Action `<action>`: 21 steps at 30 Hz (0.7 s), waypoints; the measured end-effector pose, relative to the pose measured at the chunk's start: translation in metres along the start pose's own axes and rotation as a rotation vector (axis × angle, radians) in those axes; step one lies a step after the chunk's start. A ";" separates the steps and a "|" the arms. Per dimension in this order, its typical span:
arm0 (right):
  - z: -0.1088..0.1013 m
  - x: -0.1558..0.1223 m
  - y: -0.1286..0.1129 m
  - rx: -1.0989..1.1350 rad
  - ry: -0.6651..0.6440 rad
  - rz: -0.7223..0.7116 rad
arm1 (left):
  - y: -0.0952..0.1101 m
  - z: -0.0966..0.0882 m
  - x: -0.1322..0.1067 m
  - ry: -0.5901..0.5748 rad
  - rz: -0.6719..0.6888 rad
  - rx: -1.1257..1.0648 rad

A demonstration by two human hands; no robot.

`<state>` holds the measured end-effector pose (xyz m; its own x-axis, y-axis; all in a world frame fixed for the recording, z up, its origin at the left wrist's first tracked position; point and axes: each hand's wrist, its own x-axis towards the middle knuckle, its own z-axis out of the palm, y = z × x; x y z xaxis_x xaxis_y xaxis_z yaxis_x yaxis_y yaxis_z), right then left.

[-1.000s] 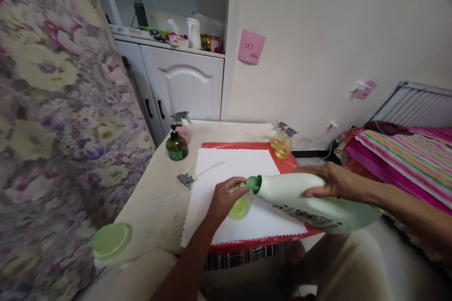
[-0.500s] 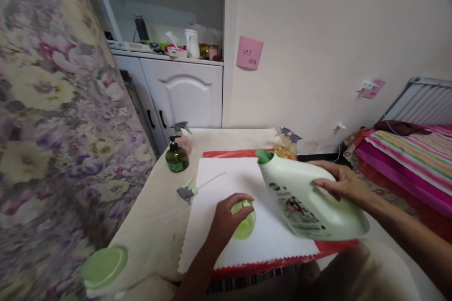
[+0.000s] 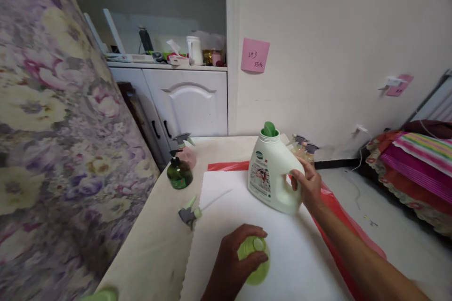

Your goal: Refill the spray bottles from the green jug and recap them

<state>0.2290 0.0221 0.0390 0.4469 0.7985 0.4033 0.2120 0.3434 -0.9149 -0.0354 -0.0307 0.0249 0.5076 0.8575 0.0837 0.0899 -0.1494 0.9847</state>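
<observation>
My right hand (image 3: pixel 306 182) grips the handle of a pale green detergent jug (image 3: pixel 273 176), which stands nearly upright at the far right part of the white mat (image 3: pixel 215 240). Its green spout (image 3: pixel 269 129) is uncapped. With thumb and fingers, my left hand (image 3: pixel 240 254) is closed around the neck of a small yellow-green bottle (image 3: pixel 259 268), whose top is open. To the left of that bottle, a grey and green spray trigger (image 3: pixel 189 214) with a thin tube lies across the mat's left edge.
A dark green pump bottle (image 3: pixel 179 173) and a pink spray bottle (image 3: pixel 187 153) stand at the table's back left. Spray bottles (image 3: pixel 310 150) are behind the jug. A green lid (image 3: pixel 102 295) sits at the lower left. Red plastic (image 3: pixel 228 166) shows under the mat.
The jug has gone from tilted toward the small bottle to nearly upright, farther back on the mat. My left hand still holds the small bottle. The view has shifted.
</observation>
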 end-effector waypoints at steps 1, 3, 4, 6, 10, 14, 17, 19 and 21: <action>0.003 0.000 0.008 0.010 0.013 -0.009 | 0.000 -0.001 0.000 -0.003 0.003 0.010; 0.006 -0.002 0.021 0.022 0.033 -0.020 | 0.002 -0.002 0.000 -0.006 0.016 0.024; 0.005 -0.004 0.026 0.025 0.039 -0.023 | 0.003 -0.003 0.000 -0.010 0.023 0.026; 0.003 -0.008 0.032 0.021 0.036 -0.023 | 0.005 -0.004 -0.001 -0.017 0.028 0.022; -0.004 -0.012 0.028 -0.026 0.010 0.002 | 0.005 -0.005 -0.001 -0.031 0.032 0.044; -0.021 -0.027 0.023 -0.061 0.017 0.032 | 0.004 -0.006 -0.001 -0.033 0.077 0.059; -0.040 -0.062 0.025 -0.120 0.132 0.049 | 0.003 -0.006 -0.001 -0.036 0.080 0.084; -0.046 -0.094 0.026 -0.189 0.123 0.093 | 0.002 -0.005 -0.002 -0.031 0.088 0.115; -0.041 -0.126 0.023 -0.210 -0.053 0.166 | 0.000 -0.004 -0.003 -0.020 0.099 0.145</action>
<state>0.2129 -0.0908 -0.0322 0.4453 0.8623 0.2413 0.3176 0.0999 -0.9429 -0.0406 -0.0307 0.0251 0.5367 0.8255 0.1746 0.1610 -0.3033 0.9392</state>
